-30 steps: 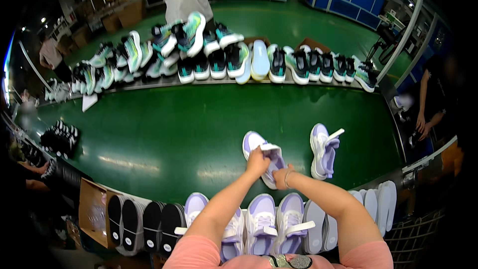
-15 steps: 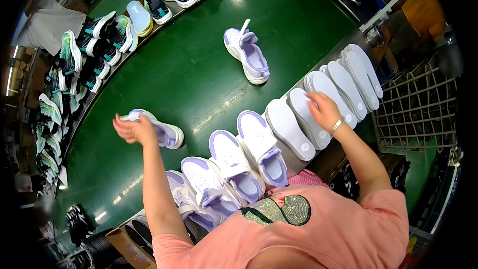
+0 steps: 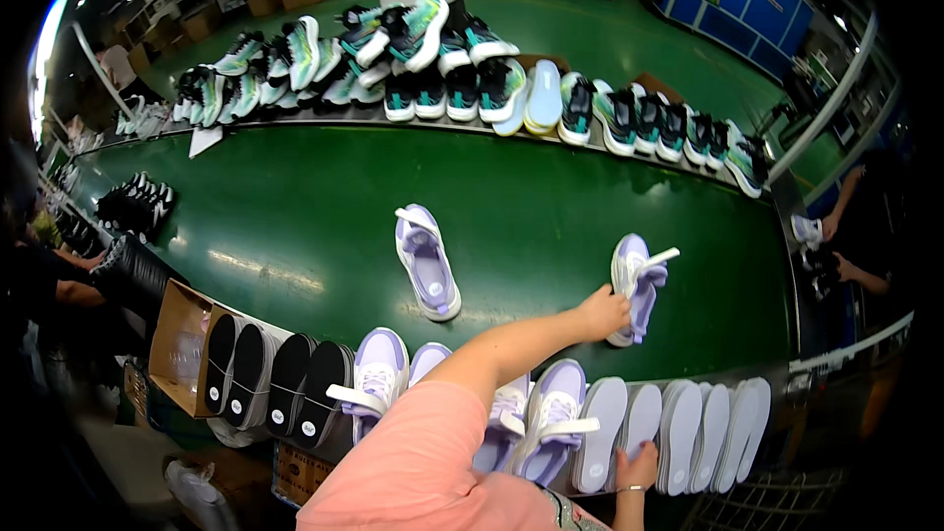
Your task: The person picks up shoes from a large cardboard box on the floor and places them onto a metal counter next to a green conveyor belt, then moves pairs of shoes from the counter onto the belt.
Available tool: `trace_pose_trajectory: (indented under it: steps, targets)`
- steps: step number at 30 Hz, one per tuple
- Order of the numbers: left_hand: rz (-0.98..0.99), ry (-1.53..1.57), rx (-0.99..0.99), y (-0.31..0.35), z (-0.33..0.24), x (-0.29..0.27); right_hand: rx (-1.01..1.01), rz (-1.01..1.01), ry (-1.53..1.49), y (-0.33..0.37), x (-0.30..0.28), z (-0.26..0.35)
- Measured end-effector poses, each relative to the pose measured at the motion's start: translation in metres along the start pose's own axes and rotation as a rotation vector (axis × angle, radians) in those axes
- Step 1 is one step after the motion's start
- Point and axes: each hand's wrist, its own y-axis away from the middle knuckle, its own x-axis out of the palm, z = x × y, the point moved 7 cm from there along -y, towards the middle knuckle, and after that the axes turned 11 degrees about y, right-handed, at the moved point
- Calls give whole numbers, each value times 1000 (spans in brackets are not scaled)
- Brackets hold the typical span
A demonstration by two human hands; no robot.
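My left hand reaches across to the right and is closed on the near side of a white and lilac sneaker with its tongue pulled up. Close to my body, my right hand grips the near end of a light grey insole in the row of insole stacks. Another white and lilac sneaker stands alone on the green belt, toe away from me. Between the insole rows, more such sneakers stand along the near edge, partly hidden by my left arm.
Stacks of black insoles and an open cardboard box stand at the near left. Black and green sneakers line the far ledge, with blue insoles among them. A co-worker's hands handle shoes at the right.
The view has swung to the left. My left hand has gone from beside the left sneaker to the right one. My right hand has come down to an insole's near end.
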Motion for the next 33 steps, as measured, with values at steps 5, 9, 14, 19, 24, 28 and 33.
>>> trace_pose_trajectory:
  steps: [5, 9, 14, 19, 24, 28, 33]
  targets:
    - [45, -53, -547, 43, 97, -86, -3, 1, -30, -1, -2, -10]
    - [-295, -303, -1258, 151, 257, -205, -69, 218, 58, 2, -16, 2]
    - [-587, -354, -1518, 226, 314, -317, -77, 224, 57, 0, -23, 9]
    - [-587, -306, -1545, 221, 332, -335, -67, 224, 172, 2, -10, 4]
    - [-522, -306, -1520, 208, 339, -324, 35, 270, 164, -3, -23, 15]
    - [-368, -315, -1397, 173, 339, -311, 12, 7, 79, -5, -5, -7]
    - [-135, 155, -890, 75, 279, -206, 51, 42, -52, -5, -30, 2]
